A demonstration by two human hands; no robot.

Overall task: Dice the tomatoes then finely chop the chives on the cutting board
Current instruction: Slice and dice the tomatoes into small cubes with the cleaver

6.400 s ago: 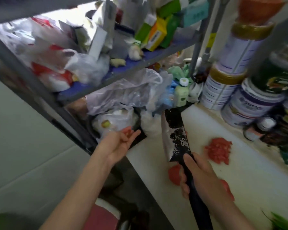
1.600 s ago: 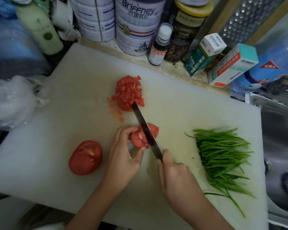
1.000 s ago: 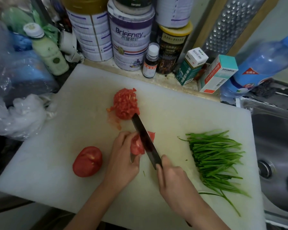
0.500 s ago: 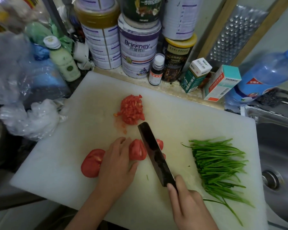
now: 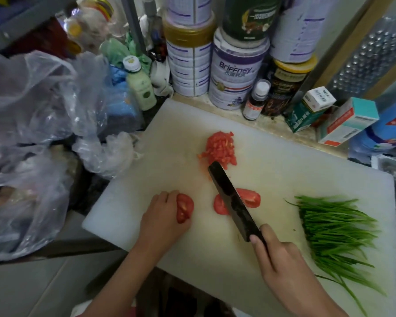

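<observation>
White plastic cutting board (image 5: pixel 284 170) fills the middle of my feed, running from the cluttered back ledge down toward the person wearing the camera. On its far half I see a heap of small red tomato dice (image 5: pixel 220 147). Just below that heap sits the tip of a dark broad-bladed knife (image 5: pixel 233 202), whose blade slants down and to the right. The right hand (image 5: pixel 281 264) has its fingers wrapped round the handle, with one fingertip against the heel of the blade. Two flat red tomato slices (image 5: pixel 249 197) lie on the board at mid-blade, one on each side, the left one partly hidden beneath the steel. I cannot tell whether the edge touches the board.

Left of the knife and apart from it, the left hand (image 5: pixel 162 216) rests on the board with its fingers curled over a red tomato chunk (image 5: pixel 184 208), cut face showing toward the blade.

On the right part of the board, a bundle of long green chives (image 5: pixel 334 229) lies uncut, well apart from both hands.

Behind the board stand stacked round white tins (image 5: pixel 236 72) and a small brown bottle with a white cap (image 5: pixel 255 99). Clear crumpled plastic bags (image 5: pixel 32 110) are piled to the left.
</observation>
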